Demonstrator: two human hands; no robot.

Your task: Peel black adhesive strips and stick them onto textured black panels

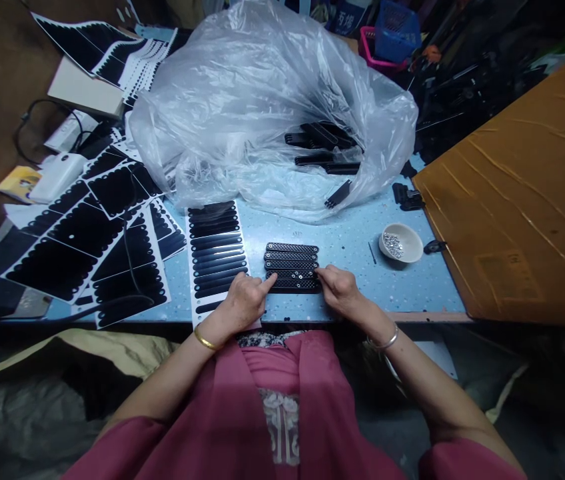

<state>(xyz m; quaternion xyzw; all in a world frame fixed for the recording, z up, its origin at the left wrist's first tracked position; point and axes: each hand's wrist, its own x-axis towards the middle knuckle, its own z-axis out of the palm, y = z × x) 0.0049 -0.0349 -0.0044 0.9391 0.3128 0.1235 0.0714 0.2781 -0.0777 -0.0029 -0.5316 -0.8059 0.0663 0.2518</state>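
Note:
Several black textured strips (292, 257) lie side by side in a stack on the blue speckled table, with small silver rings (298, 275) on the lower ones. At their left end my left hand (247, 300) touches the strips with its index finger stretched out, the other fingers curled. My right hand (340, 288) is at the right end, thumb and index finger pinched together; whatever lies between them is too small to make out. Left of the strips, partly under my left hand, is a white sheet of black stickers (216, 257). A white bowl (410, 245) of silver rings stands to the right.
A large clear plastic bag (262, 100) with black pieces inside fills the back. Black sticker sheets (82, 230) are piled at the left, with a cable across them. A brown cardboard box (522, 193) stands at the right, and pink and blue baskets (396, 33) at the back.

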